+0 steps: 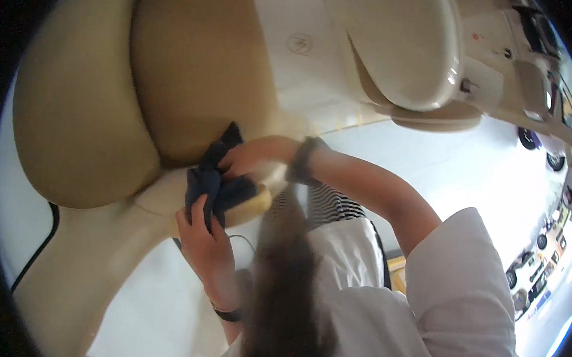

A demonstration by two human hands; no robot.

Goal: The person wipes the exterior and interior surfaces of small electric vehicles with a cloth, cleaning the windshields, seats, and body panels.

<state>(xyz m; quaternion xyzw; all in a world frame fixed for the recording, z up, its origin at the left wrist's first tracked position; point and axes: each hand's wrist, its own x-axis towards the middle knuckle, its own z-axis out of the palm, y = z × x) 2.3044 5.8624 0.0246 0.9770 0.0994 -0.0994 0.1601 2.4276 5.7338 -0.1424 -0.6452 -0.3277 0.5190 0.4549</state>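
Note:
A dark blue cloth, bunched and folded, is held between both hands at the near edge of a large tan padded seat. My left hand grips its lower part, fingers pressed into the folds. My right hand holds its upper part, with the fingertips hidden in the fabric. One dark end of the cloth points up against the brown padding. Under the cloth lies a pale cream, yellowish edge, partly covered by it.
A rounded olive-tan cushion adjoins the seat at left. Past the seat are a pale panel with a round emblem and a smooth beige rounded part. A black cable hangs at left. Long hair hangs below the hands. Several wheeled vehicles stand far right.

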